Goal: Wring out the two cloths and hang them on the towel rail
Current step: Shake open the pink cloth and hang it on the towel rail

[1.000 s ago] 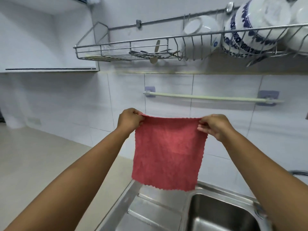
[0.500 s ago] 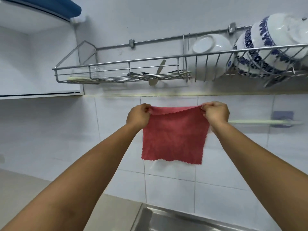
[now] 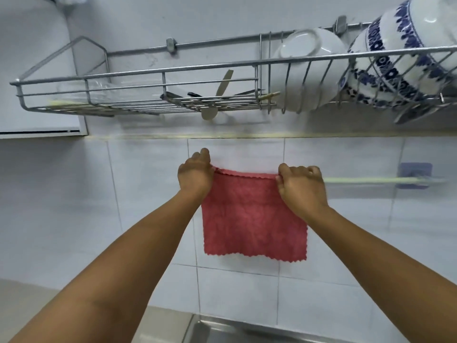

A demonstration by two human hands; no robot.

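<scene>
Both hands, left hand (image 3: 196, 175) and right hand (image 3: 300, 184), have a pinched grip on the red cloth's (image 3: 252, 219) top corners, its top edge running level along the towel rail (image 3: 371, 179), which only pokes out right of the right hand, so draping it looks like the next bit.

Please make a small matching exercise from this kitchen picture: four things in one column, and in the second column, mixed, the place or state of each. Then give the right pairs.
Things:
1. red square cloth
2. pale green towel rail
3. blue-patterned white bowl
4. plain white bowl

Places or states:
A. in the wire dish rack, at its far right
B. held by its top corners in the left hand and right hand
C. fixed to the tiled wall
D. on its side in the rack, beside the patterned bowl

Pairs: 1-B, 2-C, 3-A, 4-D
</scene>
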